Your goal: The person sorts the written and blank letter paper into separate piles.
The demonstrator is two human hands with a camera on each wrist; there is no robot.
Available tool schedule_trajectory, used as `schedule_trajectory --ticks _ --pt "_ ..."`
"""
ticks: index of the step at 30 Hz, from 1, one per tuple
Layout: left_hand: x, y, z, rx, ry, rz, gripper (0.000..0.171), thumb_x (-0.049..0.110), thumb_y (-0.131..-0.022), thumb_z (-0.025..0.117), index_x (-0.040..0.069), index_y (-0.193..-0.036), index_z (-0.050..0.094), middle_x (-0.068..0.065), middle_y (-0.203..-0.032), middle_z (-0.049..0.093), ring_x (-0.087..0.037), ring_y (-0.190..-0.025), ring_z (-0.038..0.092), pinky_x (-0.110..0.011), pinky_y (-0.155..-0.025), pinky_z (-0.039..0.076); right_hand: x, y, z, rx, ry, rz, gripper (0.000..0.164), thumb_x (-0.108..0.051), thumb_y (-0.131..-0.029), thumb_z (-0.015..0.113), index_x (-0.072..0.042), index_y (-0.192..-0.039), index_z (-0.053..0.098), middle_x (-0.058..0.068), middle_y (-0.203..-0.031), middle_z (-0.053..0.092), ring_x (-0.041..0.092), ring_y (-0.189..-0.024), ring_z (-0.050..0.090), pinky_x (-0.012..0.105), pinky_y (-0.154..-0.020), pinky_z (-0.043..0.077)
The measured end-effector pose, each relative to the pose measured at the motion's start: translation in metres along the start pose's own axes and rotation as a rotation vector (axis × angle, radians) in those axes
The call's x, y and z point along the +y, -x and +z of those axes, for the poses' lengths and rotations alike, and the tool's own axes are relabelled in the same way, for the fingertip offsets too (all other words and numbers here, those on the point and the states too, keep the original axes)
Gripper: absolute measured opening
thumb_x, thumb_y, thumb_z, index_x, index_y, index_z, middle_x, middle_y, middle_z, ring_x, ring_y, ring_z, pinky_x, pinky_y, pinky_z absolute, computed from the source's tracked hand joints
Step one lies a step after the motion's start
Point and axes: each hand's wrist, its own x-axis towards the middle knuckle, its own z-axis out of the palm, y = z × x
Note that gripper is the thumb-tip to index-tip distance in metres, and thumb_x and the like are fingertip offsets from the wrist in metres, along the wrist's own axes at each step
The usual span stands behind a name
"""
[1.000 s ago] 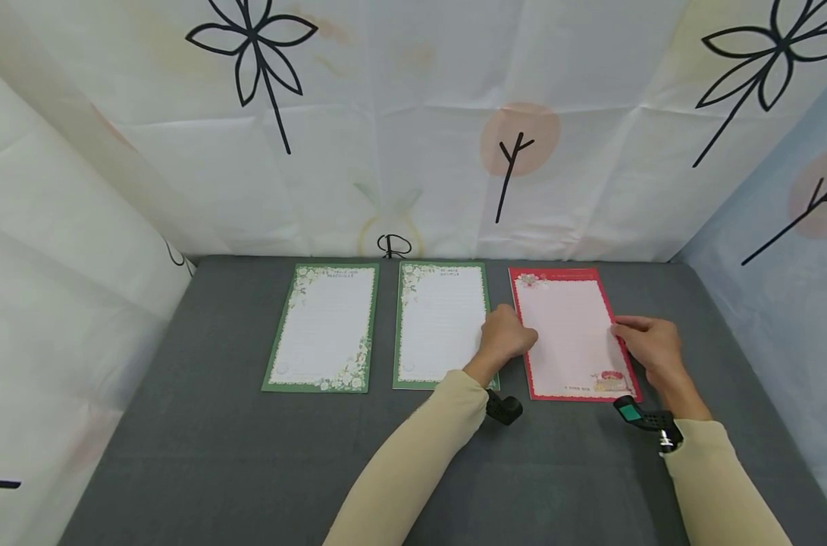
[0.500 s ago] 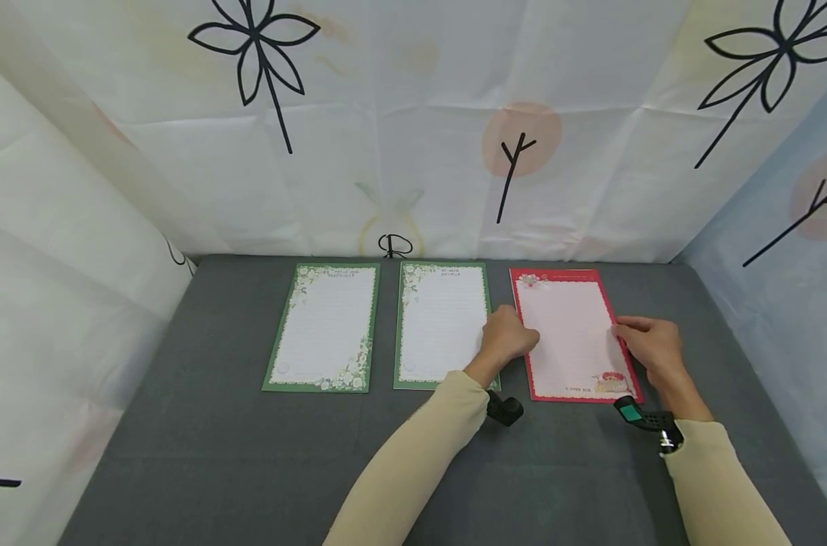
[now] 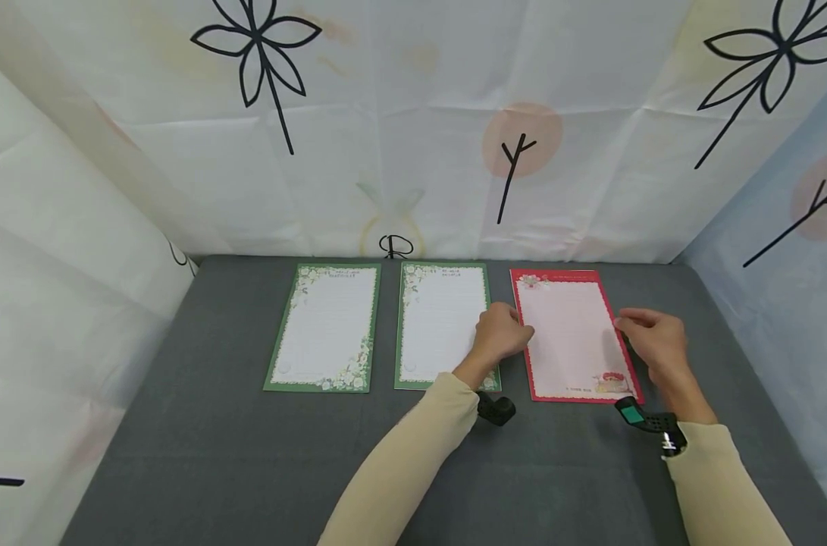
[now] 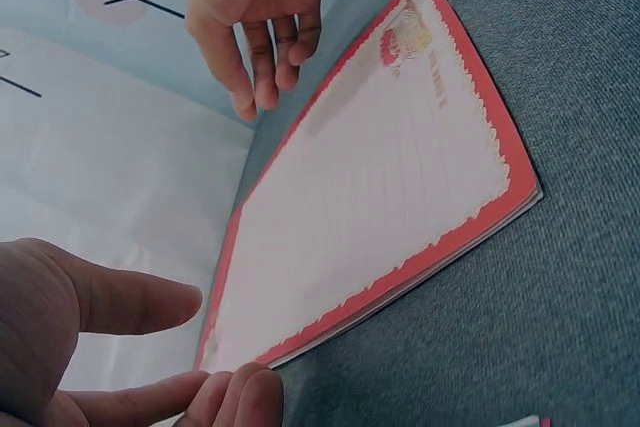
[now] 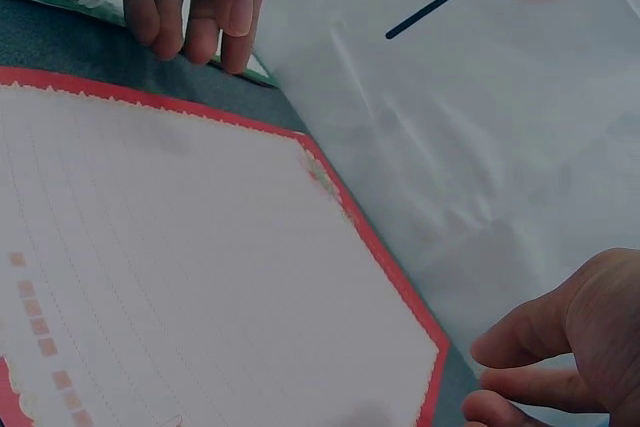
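Observation:
A red-bordered notepad (image 3: 566, 334) of lined paper lies flat on the right part of the table, with a flower at its top left and a small picture at its bottom right. Its edge shows layered sheets in the left wrist view. My left hand (image 3: 500, 332) is at its left edge, thumb (image 4: 145, 302) raised apart from the loosely bent fingers. At the opposite edge hovers my right hand (image 3: 655, 341), its thumb and fingers (image 5: 540, 387) spread slightly and just off the border. Nothing shows between the fingers of either hand.
Two green-bordered notepads (image 3: 324, 326) with white flowers lie in a row to the left; my left wrist passes over the nearer one's lower right corner. Dark grey cloth (image 3: 249, 462) covers the table. A printed white curtain (image 3: 399, 136) stands behind it.
My left hand has eased slightly left and my right hand slightly up and right, both letting go of the red notepad's edges. The notepads stay in place.

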Motion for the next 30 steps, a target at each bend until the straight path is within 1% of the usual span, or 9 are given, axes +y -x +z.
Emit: schedule_trajectory --ticks 2,3,5,8,15,19,23,25,30 --pt "-0.003 0.0 -0.003 0.006 0.019 0.01 0.014 0.014 -0.089 0.072 0.001 -0.085 0.069 0.005 -0.062 0.053 -0.008 -0.054 0.045 -0.027 -0.051 0.04 0.016 -0.012 0.005 0.02 0.016 -0.026 0.059 -0.046 -0.1 0.056 -0.002 -0.139 0.061 0.018 -0.126 0.06 0.026 -0.102 0.056 0.021 -0.067 0.045" --pt "-0.004 -0.001 -0.004 0.011 0.027 0.016 0.016 0.015 -0.09 0.072 0.0 -0.096 0.072 0.005 -0.069 0.058 -0.008 -0.06 0.05 -0.028 -0.056 0.044 0.023 -0.017 0.006 0.025 0.018 -0.036 0.06 -0.048 -0.1 0.056 -0.004 -0.139 0.061 0.017 -0.125 0.06 0.025 -0.101 0.056 0.022 -0.068 0.046" --pt "-0.008 -0.001 -0.008 0.017 0.059 0.026 0.03 0.017 -0.09 0.073 0.0 -0.115 0.071 0.002 -0.083 0.067 -0.011 -0.071 0.061 -0.03 -0.065 0.051 0.032 -0.023 0.01 0.034 0.017 -0.06 0.061 -0.052 -0.099 0.056 -0.006 -0.139 0.062 0.015 -0.123 0.061 0.025 -0.099 0.058 0.024 -0.069 0.047" --pt "-0.013 -0.002 -0.014 0.009 0.103 0.053 0.032 0.016 -0.091 0.073 0.001 -0.119 0.071 -0.003 -0.093 0.07 -0.015 -0.079 0.065 -0.031 -0.068 0.054 0.034 -0.025 0.013 0.036 0.004 -0.094 0.061 -0.053 -0.098 0.057 -0.007 -0.138 0.063 0.014 -0.122 0.062 0.023 -0.097 0.061 0.021 -0.068 0.048" --pt "-0.026 0.0 -0.034 -0.014 0.178 0.1 0.035 0.015 -0.093 0.072 -0.001 -0.125 0.068 -0.003 -0.098 0.068 -0.016 -0.084 0.065 -0.029 -0.07 0.054 0.023 -0.019 0.015 0.007 -0.024 -0.125 0.064 -0.059 -0.095 0.06 -0.009 -0.135 0.065 0.011 -0.119 0.062 0.02 -0.092 0.061 0.018 -0.065 0.05" --pt "-0.031 0.002 -0.044 0.004 0.197 0.115 0.035 0.014 -0.093 0.073 -0.001 -0.124 0.069 -0.004 -0.096 0.068 -0.017 -0.087 0.066 -0.028 -0.069 0.053 -0.003 -0.001 0.015 -0.021 -0.04 -0.144 0.06 -0.053 -0.096 0.064 -0.004 -0.131 0.066 0.012 -0.114 0.064 0.019 -0.089 0.063 0.019 -0.06 0.05" --pt "-0.034 0.004 -0.053 0.026 0.198 0.109 0.034 0.013 -0.092 0.073 0.0 -0.124 0.069 -0.004 -0.096 0.068 -0.017 -0.09 0.068 -0.027 -0.069 0.052 -0.049 0.034 0.01 -0.075 -0.073 -0.137 0.051 -0.038 -0.1 0.064 0.002 -0.132 0.064 0.019 -0.117 0.064 0.026 -0.094 0.063 0.02 -0.063 0.051" --pt "-0.036 0.006 -0.057 0.035 0.199 0.1 0.035 0.014 -0.093 0.073 0.001 -0.125 0.069 -0.003 -0.096 0.068 -0.018 -0.091 0.068 -0.028 -0.07 0.053 -0.066 0.047 0.009 -0.102 -0.091 -0.127 0.05 -0.034 -0.101 0.063 0.004 -0.133 0.062 0.022 -0.121 0.063 0.03 -0.098 0.062 0.02 -0.067 0.051" --pt "-0.041 0.009 -0.07 0.046 0.211 0.091 0.035 0.013 -0.094 0.071 0.0 -0.126 0.067 -0.006 -0.1 0.068 -0.023 -0.097 0.068 -0.033 -0.074 0.055 -0.081 0.058 0.018 -0.117 -0.106 -0.153 0.047 -0.028 -0.102 0.062 0.007 -0.132 0.062 0.026 -0.121 0.063 0.034 -0.098 0.061 0.016 -0.069 0.049"
